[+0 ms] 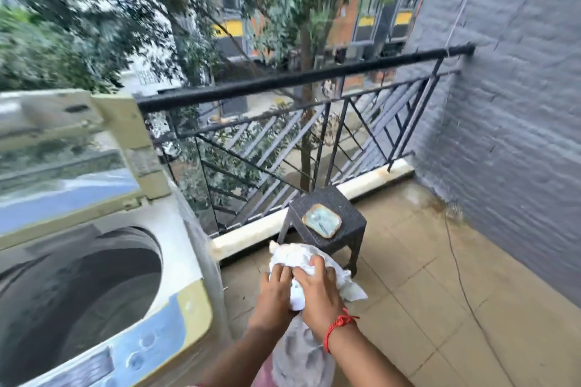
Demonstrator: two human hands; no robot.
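Both my hands grip a bunched white cloth [295, 256] in front of me, above the balcony floor. My left hand [275, 292] holds its left side with curled fingers. My right hand [320, 289], with a red thread on the wrist, clutches the middle. A grey part of the cloth [298, 355] hangs down between my forearms. A top-loading washing machine [185, 302] stands to the left with its lid [69, 166] raised and its drum [94, 286] showing dark inside.
A small dark wicker stool [345, 207] with a greenish tray [322, 223] on it stands beyond my hands by the black metal railing [298, 77]. A grey brick wall [509, 104] closes the right side. A thin cable [459, 276] runs across the tiled floor [440, 308].
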